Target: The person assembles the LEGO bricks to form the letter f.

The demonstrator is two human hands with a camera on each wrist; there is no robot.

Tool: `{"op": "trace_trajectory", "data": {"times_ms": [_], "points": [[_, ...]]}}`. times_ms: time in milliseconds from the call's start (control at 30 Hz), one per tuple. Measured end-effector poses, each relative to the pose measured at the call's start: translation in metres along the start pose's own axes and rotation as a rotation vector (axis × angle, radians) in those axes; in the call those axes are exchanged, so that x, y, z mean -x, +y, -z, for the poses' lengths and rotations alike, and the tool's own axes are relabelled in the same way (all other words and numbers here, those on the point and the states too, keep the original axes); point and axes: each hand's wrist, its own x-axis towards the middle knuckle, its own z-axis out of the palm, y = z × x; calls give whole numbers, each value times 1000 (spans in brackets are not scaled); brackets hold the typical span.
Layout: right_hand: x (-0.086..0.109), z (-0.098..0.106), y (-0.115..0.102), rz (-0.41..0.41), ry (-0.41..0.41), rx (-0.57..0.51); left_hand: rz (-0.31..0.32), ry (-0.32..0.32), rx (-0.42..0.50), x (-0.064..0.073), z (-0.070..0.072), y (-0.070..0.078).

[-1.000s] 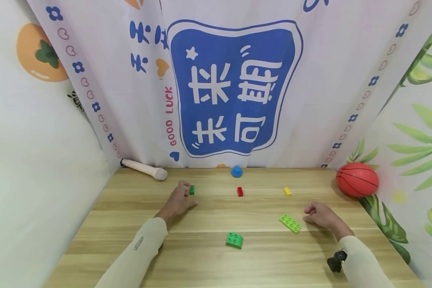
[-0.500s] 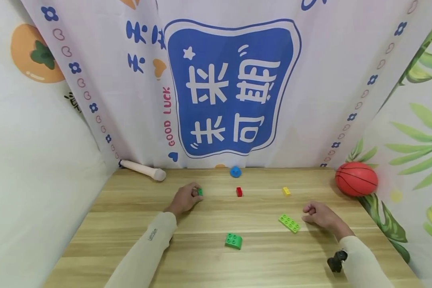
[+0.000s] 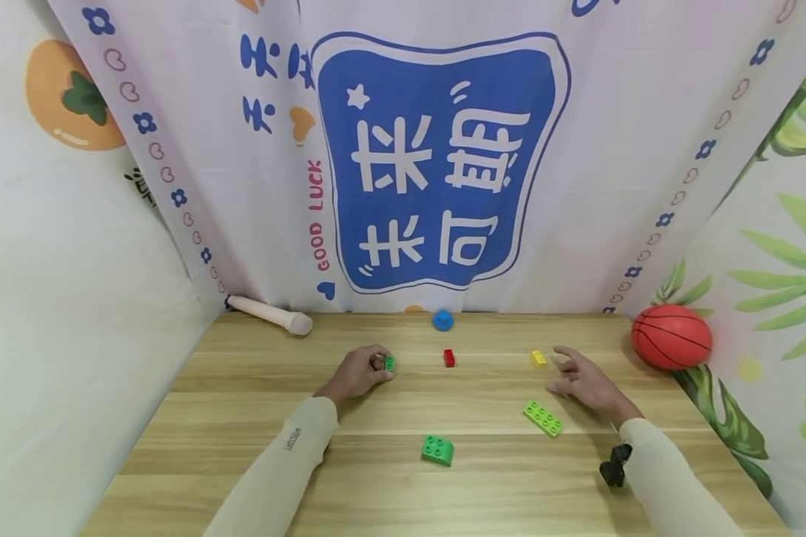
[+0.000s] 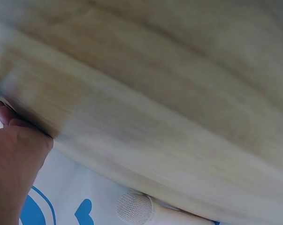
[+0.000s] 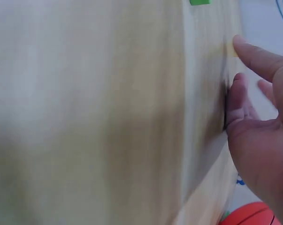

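In the head view my left hand pinches a small green toy brick between thumb and fingers, low over the table. A sliver of that brick shows at the edge of the left wrist view. My right hand has its fingers loosely extended, with thumb and fingertips apart, just right of a small yellow brick. Nothing is between those fingers. A small red brick lies between the two hands. Nearer to me are a lime green brick and a green brick with a curved side.
A pale microphone lies at the back left of the wooden table. At the back middle sits a round blue piece. A red ball rests at the back right. A printed curtain hangs behind the table.
My left hand has closed on the small green brick and moved it right, toward the red one. My right hand has shifted forward toward the yellow brick, its fingers spreading.
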Motion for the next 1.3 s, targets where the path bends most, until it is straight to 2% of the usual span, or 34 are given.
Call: {"op": "trace_trajectory", "data": {"times_ms": [200,367,667,900,1100,1300], "points": [[-14,-7,-1,100,-23,10,6,-16,15,3,-3,-2],[-15,-15,1,122,35,48,-4,-11,5,5,-3,-1],[-17,-22,-4,121,128,59,25,-6,8,3,0,1],[-20,-25,-7,116,130,66,64,-1,34,3,1,1],[-19,-24,-13,98,131,71,35,7,22,0,-1,1],[-27,-38,-36,64,138,-8,36,18,46,0,-2,0]]}}
